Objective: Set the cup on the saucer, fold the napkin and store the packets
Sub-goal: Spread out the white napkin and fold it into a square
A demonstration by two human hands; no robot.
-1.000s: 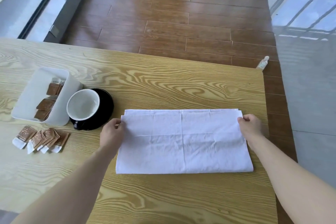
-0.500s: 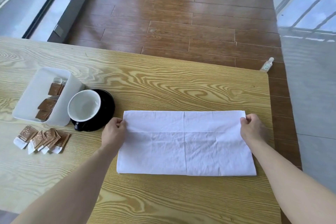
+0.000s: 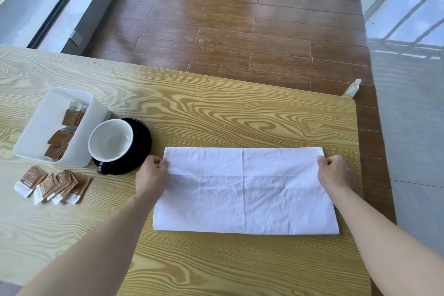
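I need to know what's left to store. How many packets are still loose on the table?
5, as far as shows: a fanned, overlapping row of loose packets on the table, in front of the white bin. The overlap could hide another.

Since 1.0 s ago: the top layer of the white napkin [image 3: 245,190] then sat slightly short of the layer under it, whose far edge showed as a thin strip beyond it. Now the far edges coincide in one clean line.

The left hand [image 3: 151,176] and right hand [image 3: 335,172], each with a pinching grip on a far corner, have come slightly nearer the person along the napkin's short sides; a strip of cloth now shows beyond the fingers.

A horizontal crease now crosses the napkin between the two hands.

The napkin lies flatter on the counter [image 3: 216,115]; the far corners are no longer lifted.
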